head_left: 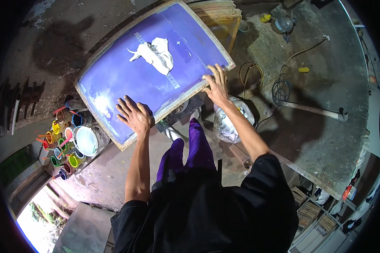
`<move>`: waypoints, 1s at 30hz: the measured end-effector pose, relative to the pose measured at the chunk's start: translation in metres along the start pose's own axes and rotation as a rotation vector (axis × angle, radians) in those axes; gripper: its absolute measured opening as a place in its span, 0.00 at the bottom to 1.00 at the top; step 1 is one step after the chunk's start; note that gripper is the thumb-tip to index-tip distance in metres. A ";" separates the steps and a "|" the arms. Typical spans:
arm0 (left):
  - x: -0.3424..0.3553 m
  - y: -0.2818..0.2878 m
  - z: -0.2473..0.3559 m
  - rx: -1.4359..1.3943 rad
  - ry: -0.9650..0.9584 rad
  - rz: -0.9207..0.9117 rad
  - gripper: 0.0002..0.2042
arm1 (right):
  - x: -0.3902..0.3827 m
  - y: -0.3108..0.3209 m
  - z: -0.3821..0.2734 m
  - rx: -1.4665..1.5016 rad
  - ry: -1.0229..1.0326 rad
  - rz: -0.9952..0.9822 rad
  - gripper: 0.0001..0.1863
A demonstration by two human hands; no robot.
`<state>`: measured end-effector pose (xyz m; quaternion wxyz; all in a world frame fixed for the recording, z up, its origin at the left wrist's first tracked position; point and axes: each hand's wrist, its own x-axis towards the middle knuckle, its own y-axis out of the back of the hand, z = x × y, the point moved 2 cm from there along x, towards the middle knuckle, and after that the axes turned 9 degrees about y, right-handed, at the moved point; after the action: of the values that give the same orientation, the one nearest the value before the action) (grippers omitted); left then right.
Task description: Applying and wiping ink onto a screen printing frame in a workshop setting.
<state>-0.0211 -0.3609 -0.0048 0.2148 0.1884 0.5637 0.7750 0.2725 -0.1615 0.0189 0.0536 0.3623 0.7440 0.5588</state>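
Left hand (134,116), fingers spread, rests on the lower edge of a purple framed screen (109,78), upper centre of frame. Right hand (217,87) lies at the screen's right corner, fingers slightly parted over the rim; cannot tell whether thumb and fingers pinch it. Crumpled white cloth (156,57) on the screen, clear of both hands. Beyond: paint pots (74,160), left; clear plastic bag (227,130), centre right; dark coiled cable (280,91), right.
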 end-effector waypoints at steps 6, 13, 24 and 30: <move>0.002 -0.002 0.000 0.004 -0.015 0.016 0.33 | 0.000 0.011 -0.011 -0.094 -0.070 -0.025 0.35; 0.000 -0.003 0.000 0.016 -0.031 0.031 0.33 | 0.002 0.013 0.008 -0.031 0.019 -0.088 0.34; 0.000 -0.003 -0.002 0.013 -0.027 0.025 0.33 | 0.013 0.022 0.010 -0.041 0.063 -0.181 0.31; 0.001 -0.003 0.000 -0.003 -0.029 0.033 0.33 | 0.012 0.015 0.003 0.052 -0.086 0.073 0.19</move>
<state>-0.0212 -0.3595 -0.0071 0.2104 0.2084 0.5564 0.7764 0.2724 -0.1499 0.0345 0.0559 0.4141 0.7416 0.5248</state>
